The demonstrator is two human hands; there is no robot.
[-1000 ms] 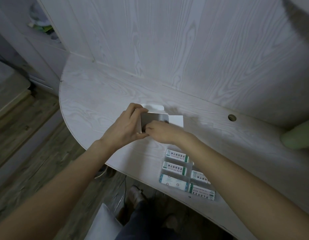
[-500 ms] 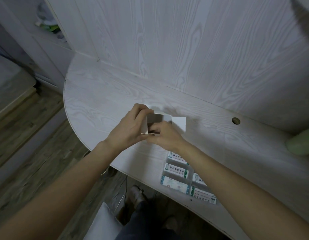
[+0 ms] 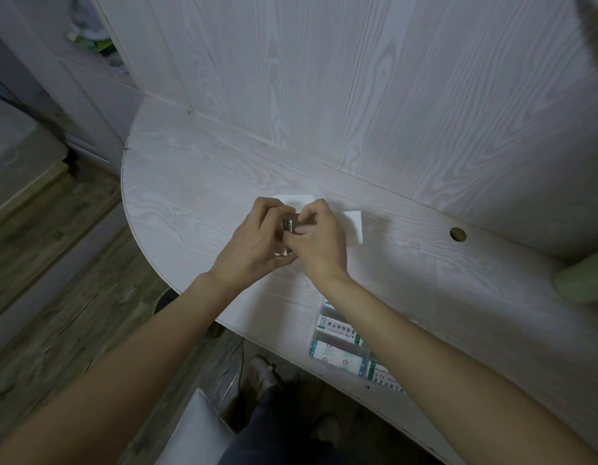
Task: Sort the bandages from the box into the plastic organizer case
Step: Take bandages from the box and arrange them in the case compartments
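Whitewashed wood-grain desk [image 3: 190, 182] carries everything. Left hand [image 3: 254, 246] has its grip curled round the small white cardboard box [image 3: 352, 226], right hand [image 3: 319, 239] pinching at its open mouth. Nearer, the clear plastic organizer case [image 3: 337, 350] holds wrapped bandages [image 3: 337, 325].

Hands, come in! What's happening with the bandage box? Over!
Left hand grips box. Right hand fingers at its opening. Organizer case partly filled. Nothing blocking.

The bandages [image 3: 337, 330] in the organizer case [image 3: 324, 308] carry dark printed characters and green-edged labels, but the print is too small and blurred to read.
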